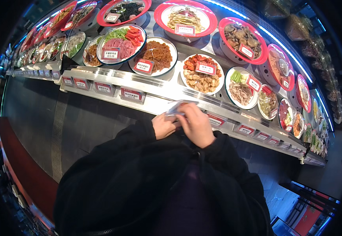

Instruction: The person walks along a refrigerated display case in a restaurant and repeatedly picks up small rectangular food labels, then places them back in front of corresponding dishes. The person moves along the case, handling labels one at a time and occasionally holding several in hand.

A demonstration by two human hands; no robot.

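Both hands meet in front of the display counter's front ledge. Between them is a clear plastic label holder [177, 108], tilted, its face mostly hidden by fingers and glare. My left hand [164, 126] grips its lower edge from the left. My right hand [199, 125] pinches it from the right with thumb and fingers. Just beyond the hands runs the metal front ledge [159, 98], lined with similar label holders, such as one to the left [132, 94] and one to the right [215, 119]. These bear red-and-white printed cards.
Behind the ledge stand plated foods: a plate of meat and peppers [203, 84], a plate of brown minced food [159, 53], and sliced meat with vegetables [121, 44]. Red-rimmed bowls [185, 6] form the back row. Grey floor [85, 124] lies left, beside a red-brown edge [20, 153].
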